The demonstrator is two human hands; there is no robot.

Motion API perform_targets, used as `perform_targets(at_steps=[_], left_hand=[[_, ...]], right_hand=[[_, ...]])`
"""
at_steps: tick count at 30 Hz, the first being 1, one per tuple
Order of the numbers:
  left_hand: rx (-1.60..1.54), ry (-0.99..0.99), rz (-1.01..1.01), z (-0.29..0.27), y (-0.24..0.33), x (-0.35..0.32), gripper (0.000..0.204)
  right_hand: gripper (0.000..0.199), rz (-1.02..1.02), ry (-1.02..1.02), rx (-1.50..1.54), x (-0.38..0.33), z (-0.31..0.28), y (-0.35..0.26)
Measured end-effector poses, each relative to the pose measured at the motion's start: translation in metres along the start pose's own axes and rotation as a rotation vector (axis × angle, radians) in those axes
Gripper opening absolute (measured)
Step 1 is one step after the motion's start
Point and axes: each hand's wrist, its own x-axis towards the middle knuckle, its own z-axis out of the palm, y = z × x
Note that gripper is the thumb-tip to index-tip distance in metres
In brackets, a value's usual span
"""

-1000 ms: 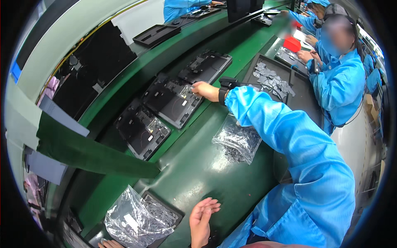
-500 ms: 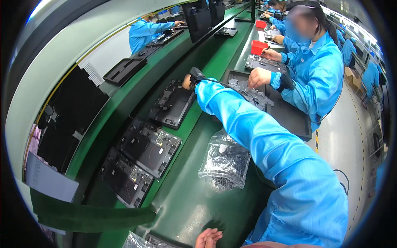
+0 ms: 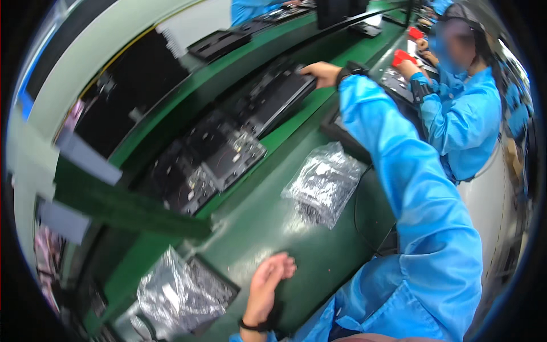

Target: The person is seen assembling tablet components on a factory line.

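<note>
My right arm reaches far across the green conveyor line. The fingers of my right hand (image 3: 323,74) are closed on the far right corner of a black laptop base (image 3: 279,98), whose near edge looks raised off the belt. Two more opened laptop bases, the middle one (image 3: 231,151) and the nearer one (image 3: 185,181), lie beside it with bare boards and thin cables showing. Low in the view, my left hand (image 3: 269,278) hovers over the green bench, palm turned sideways, fingers loosely apart and holding nothing. A black band circles that wrist.
A clear plastic bag of small dark parts (image 3: 325,185) lies mid-bench. Another clear bag (image 3: 176,288) rests by a dark tray at lower left. A green strap (image 3: 125,199) crosses the left side. At the right sits a co-worker in blue (image 3: 464,119), near red bins (image 3: 403,57).
The view has shifted, bringing more of my left hand and the lower bag into sight. My right hand stays at the farthest laptop base, which now looks tilted up at its near edge.
</note>
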Motion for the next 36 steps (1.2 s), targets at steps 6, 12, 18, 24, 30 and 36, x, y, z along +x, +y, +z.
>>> perform_targets(at_steps=[6, 12, 18, 24, 30, 36], left_hand=[[-0.070, -0.212, 0.095, 0.027, 0.027, 0.040, 0.038], [-0.343, -0.037, 0.248, 0.069, 0.036, 0.056, 0.064], [-0.442, 0.181, 0.397, 0.066, 0.019, 0.017, 0.034], [-0.290, 0.089, 0.092, -0.019, -0.008, -0.055, 0.049], [-0.246, 0.074, -0.037, -0.033, -0.028, -0.066, 0.051], [0.364, 0.129, -0.010, -0.039, -0.022, -0.065, 0.049]], right_hand=[[0.022, -0.276, 0.040, 0.014, -0.127, -0.002, -0.001], [0.024, -0.333, 0.025, 0.326, -0.294, 0.113, 0.094], [0.037, -0.200, 0.031, 0.389, -0.428, 0.186, 0.213], [0.024, 0.176, -0.735, -0.248, -0.460, 0.124, 0.204], [0.019, -0.903, -0.293, -1.026, -0.388, 0.152, 0.174], [0.019, -1.571, -0.127, -1.614, -0.315, 0.235, 0.185]])
